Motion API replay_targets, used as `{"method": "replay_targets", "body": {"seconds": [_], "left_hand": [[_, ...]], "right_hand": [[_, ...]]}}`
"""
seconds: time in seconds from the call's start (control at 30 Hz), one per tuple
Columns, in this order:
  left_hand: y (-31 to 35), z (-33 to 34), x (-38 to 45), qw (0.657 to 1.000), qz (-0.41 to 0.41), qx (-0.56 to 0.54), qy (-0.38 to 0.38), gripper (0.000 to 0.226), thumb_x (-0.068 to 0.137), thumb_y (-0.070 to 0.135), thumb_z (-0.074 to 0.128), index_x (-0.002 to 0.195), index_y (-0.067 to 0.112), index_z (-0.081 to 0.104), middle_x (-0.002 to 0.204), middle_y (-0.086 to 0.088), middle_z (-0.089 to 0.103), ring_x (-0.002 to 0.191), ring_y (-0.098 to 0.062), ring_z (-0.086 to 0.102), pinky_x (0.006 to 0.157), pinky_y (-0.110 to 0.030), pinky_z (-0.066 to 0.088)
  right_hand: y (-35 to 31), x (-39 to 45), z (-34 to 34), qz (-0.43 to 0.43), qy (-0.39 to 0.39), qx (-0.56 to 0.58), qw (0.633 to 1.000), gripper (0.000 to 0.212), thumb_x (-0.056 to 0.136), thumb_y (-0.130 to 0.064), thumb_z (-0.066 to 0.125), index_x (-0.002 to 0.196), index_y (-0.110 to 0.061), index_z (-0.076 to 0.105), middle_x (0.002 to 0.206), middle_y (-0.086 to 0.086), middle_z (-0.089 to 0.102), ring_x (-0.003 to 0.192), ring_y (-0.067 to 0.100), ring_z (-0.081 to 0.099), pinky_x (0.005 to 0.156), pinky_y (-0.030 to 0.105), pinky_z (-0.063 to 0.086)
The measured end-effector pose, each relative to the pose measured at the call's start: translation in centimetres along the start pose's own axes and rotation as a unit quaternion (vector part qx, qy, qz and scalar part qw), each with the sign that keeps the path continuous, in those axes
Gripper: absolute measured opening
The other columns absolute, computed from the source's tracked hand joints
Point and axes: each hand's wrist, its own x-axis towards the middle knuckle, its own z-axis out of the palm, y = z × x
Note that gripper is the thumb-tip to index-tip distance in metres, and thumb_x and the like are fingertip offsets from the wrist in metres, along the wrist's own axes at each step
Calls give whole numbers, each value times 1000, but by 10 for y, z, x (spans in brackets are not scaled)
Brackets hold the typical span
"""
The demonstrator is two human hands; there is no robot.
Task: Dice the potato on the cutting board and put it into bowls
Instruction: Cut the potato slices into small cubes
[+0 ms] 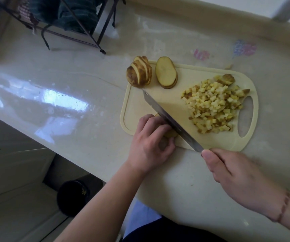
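Observation:
A cream cutting board lies on the counter. My left hand curls over a potato piece at the board's near edge, hiding most of it. My right hand grips the handle of a large knife, whose blade runs right beside my left fingers with its tip pointing to the far left. A heap of diced potato covers the board's right side. At the far left corner stand a fan of potato slices and a short flat stack of slices.
The glossy pale counter extends left of the board. A dark metal rack holding cloth stands at the back left. A black bin sits on the floor below the counter's edge. No bowl is in view.

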Motion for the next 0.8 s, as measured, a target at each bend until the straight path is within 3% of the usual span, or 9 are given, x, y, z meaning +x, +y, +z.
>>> {"method": "replay_targets", "body": {"seconds": [0.37,0.57,0.67,0.8], "left_hand": [[-2,-2,-6,1000,-3,-6,-4,19,82,10,78,97,-1,74,106,-18,65,106,-39,57,101,-35,46],[-1,-2,-8,1000,5,8,-3,24,82,12,78,102,-1,74,111,-19,66,112,-38,55,103,-37,46],[-2,-1,-9,1000,10,11,-1,22,82,10,79,100,-1,74,109,-19,66,111,-36,54,101,-38,48],[-4,-1,-10,1000,15,17,15,19,83,11,81,95,-3,74,104,-18,67,104,-39,58,95,-39,49]], "right_hand": [[-6,9,3,-5,-2,-7,1000,67,89,-70,21,60,-15,45,56,11,51,50,16,48,52,31,39],[-10,7,9,-32,23,-66,997,55,95,-64,23,60,-25,40,44,-3,43,55,11,53,47,24,34],[-9,8,8,-27,20,-32,999,61,93,-67,25,58,-20,42,52,2,51,52,14,51,49,24,36],[-8,5,5,-11,2,-6,1000,68,85,-74,23,60,-14,44,60,10,53,48,15,46,51,33,40]]}}
